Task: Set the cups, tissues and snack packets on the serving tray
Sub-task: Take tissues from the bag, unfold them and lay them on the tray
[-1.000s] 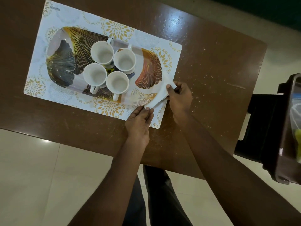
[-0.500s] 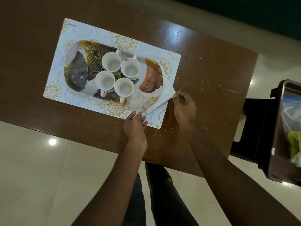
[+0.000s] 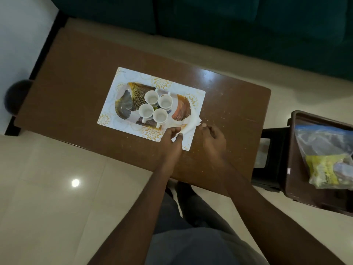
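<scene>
- Worktop [image 3: 76, 77]: brown rectangular surface, carrying every item listed below except the crate and bag. Its near right corner sits beside a dark stool [image 3: 267, 159].
- Crate [image 3: 298, 184]: dark brown plastic, off the right edge of the worktop, well apart from the tray. It holds a clear zip bag [image 3: 324, 146] with yellow snack packets [image 3: 322, 171] inside.
- Placemat [image 3: 124, 77]: white with gold floral print, laid near the centre of the worktop, long side running toward the right edge.
- Serving tray [image 3: 124, 106]: oval, printed with gold and dark fan leaves, resting on the placemat.
- Cups [image 3: 151, 96]: four white cups, upright and empty, grouped in a two-by-two cluster at the middle of the tray, rims close together.
- Tissues [image 3: 192, 125]: white folded stack at the tray end nearest the right edge of the worktop, partly on the tray rim and partly over the placemat.
- Left hand [image 3: 171, 138]: fingers extended and loosely spread, fingertips at the near edge of the tissues, thumb over the placemat. No object is clamped; contact with the tissues cannot be confirmed.
- Right hand [image 3: 213, 135]: fingers loosely curled, fingertips just beside the right corner of the tissues. Nothing is held.
</scene>
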